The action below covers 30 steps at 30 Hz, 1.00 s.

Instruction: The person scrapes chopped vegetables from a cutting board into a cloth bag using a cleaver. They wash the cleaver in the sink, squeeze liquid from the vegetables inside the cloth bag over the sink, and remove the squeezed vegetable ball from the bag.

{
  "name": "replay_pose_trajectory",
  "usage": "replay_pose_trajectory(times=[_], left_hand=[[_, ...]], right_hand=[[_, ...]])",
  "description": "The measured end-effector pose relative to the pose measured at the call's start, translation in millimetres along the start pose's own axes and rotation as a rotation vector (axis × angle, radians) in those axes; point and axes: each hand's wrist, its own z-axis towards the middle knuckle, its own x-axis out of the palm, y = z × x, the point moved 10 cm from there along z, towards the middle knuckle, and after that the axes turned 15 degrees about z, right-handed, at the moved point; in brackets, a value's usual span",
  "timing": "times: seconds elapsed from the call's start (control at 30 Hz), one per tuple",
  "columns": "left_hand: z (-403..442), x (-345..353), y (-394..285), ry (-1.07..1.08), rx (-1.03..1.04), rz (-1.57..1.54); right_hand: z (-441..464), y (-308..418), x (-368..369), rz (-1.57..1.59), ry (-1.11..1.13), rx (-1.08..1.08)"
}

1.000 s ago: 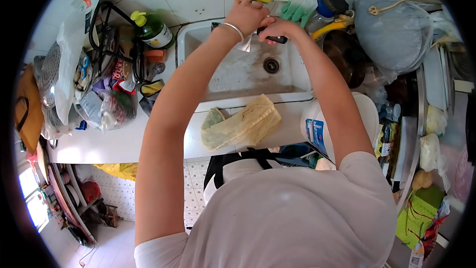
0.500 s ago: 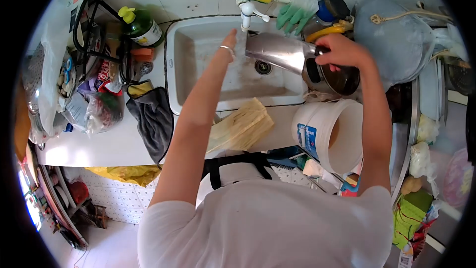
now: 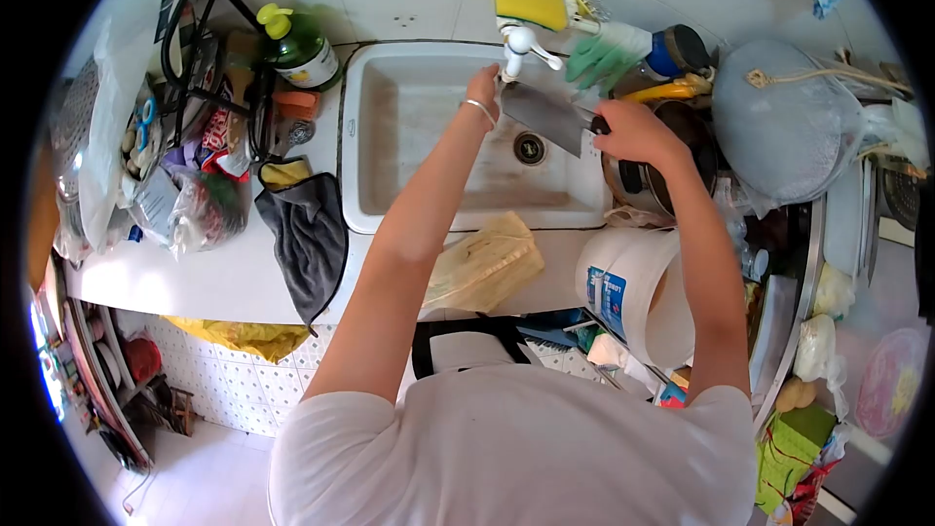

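My right hand (image 3: 640, 133) is closed round the black handle of a cleaver (image 3: 545, 115), whose broad metal blade reaches left over the sink (image 3: 380, 175). At the blade's far end, beside the white faucet (image 3: 522, 42), is my left hand (image 3: 484, 88), with a bracelet on the wrist. Its fingers are partly hidden, so whether they grip the blade is unclear. Below the blade the round drain (image 3: 529, 148) shows. A yellowish cloth bag (image 3: 490, 263) lies on the counter in front of the sink.
Left of the sink are a green soap bottle (image 3: 300, 54), a dark grey cloth (image 3: 304, 234) and a black rack (image 3: 209, 88). To the right stand a pot (image 3: 638, 185), a white bucket (image 3: 633, 282) and a bagged round object (image 3: 779, 122). A yellow sponge (image 3: 531, 7) rests by the faucet.
Both hands were together under the faucet at first, then wide apart with the cleaver in the right. Now my right hand has come left and the blade's end is by my left hand.
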Motion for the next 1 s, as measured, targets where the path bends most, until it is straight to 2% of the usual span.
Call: replay_pose_trajectory(times=[0.03,0.1,0.17,0.23,0.3,0.33,0.47,0.53,0.57,0.63,0.67,0.73,0.77,0.83,0.87,0.9,0.97,1.0], left_hand=[[6,-8,18,0.019,-0.055,-0.073],[-10,-25,23,0.030,-0.111,-0.155],[-73,-57,9,-0.142,-0.211,-0.175],[-82,-67,23,-0.186,-0.290,-0.233],[-79,-44,42,0.056,-0.377,-0.473],[-78,-36,39,0.143,-0.338,-0.514],[-66,-10,45,0.149,-0.249,-0.729],[-54,16,37,0.401,-0.083,-0.792],[-56,24,34,0.406,-0.082,-0.799],[-65,31,27,0.336,-0.065,-0.674],[-68,37,27,0.342,-0.066,-0.681],[-69,40,32,0.261,-0.118,-0.717],[-70,41,31,0.265,-0.117,-0.720],[-73,42,34,0.317,-0.164,-0.734],[-73,40,35,0.310,-0.159,-0.732],[-73,38,40,0.330,-0.183,-0.736],[-67,22,47,0.317,-0.187,-0.740],[-62,18,55,0.292,-0.215,-0.770]], right_hand=[[11,7,3,-0.131,-0.042,-0.124],[32,29,17,-0.163,-0.041,-0.173],[57,51,41,-0.192,-0.041,-0.224],[76,70,62,-0.378,-0.199,-0.351],[86,85,75,-0.407,-0.201,-0.424],[89,94,80,-0.432,-0.208,-0.486],[86,96,85,-0.480,-0.220,-0.539],[76,93,77,-0.460,-0.268,-0.593],[69,90,73,-0.468,-0.264,-0.590],[62,69,56,-0.241,-0.221,-0.424],[60,62,52,-0.249,-0.218,-0.420],[70,27,50,0.305,-0.076,-0.199],[75,25,48,0.301,-0.077,-0.197],[90,7,50,0.683,-0.118,-0.044],[89,21,54,0.966,-0.126,0.024],[98,26,63,0.970,-0.115,0.011],[126,29,91,1.583,-0.126,0.032],[133,35,99,1.753,-0.088,-0.004]])
